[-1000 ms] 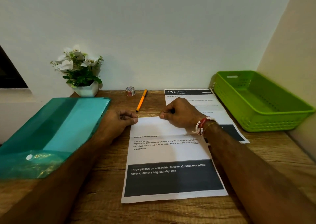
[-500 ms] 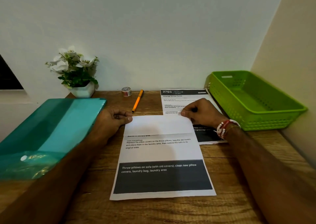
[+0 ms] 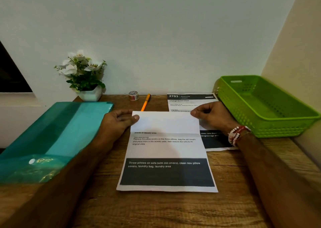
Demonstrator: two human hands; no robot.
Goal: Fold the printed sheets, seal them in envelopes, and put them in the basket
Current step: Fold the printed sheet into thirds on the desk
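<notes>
A printed sheet [image 3: 166, 146] lies in the middle of the wooden desk, its top third folded toward me so the blank back shows. My left hand [image 3: 118, 121] pinches the folded flap's left corner and my right hand [image 3: 211, 115] pinches its right corner. The flap looks slightly raised off the sheet. A second printed sheet [image 3: 189, 100] lies flat behind, partly under my right hand. The empty green basket [image 3: 260, 123] stands at the right against the wall. No envelope is clearly visible.
A teal plastic folder [image 3: 57, 134] lies on the left with crinkled plastic at its near end. At the back stand a white flower pot [image 3: 90, 94], a small tape roll [image 3: 133, 95] and an orange pen [image 3: 145, 102]. Walls close the back and right.
My right hand slid from the flap's middle out to its right corner. Both hands now pinch the flap's far corners, which have lifted a little.
</notes>
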